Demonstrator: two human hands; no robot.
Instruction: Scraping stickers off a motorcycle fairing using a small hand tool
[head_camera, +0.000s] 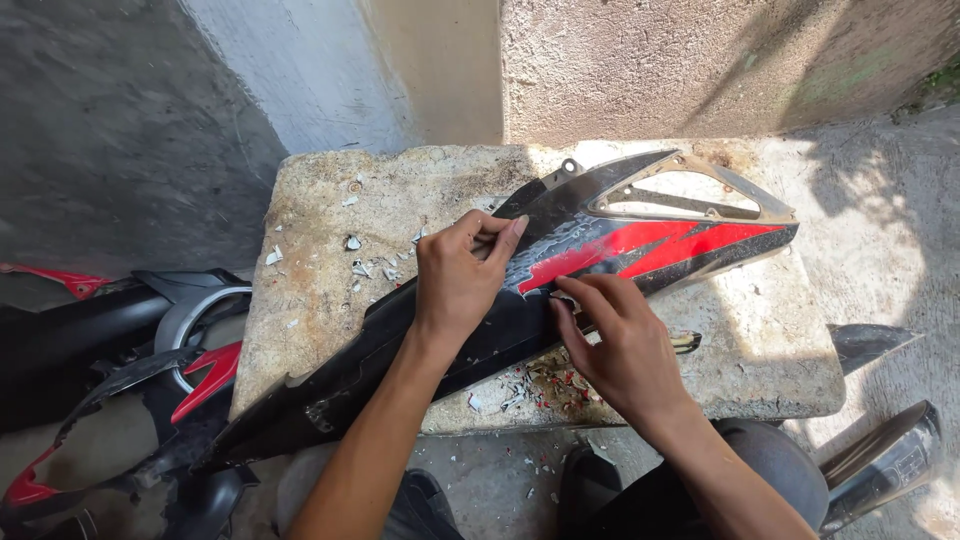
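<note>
Both hands, left (455, 285) and right (620, 345), press the black-red fairing panel (560, 250); grip seemingly pinching its sticker.

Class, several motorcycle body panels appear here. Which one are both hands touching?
The long black panel with red graphics lying across the stone slab; left hand and right hand rest on it. The other panels lie heaped on the ground, untouched.

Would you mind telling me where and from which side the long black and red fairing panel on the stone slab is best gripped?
Probably at its narrow black middle, from the near edge. The fairing panel lies flat across the stone slab, and there the left hand already spans it. The pointed tail overhangs the slab, and the cut-out end looks thin. The right hand rests on the near edge.
</note>
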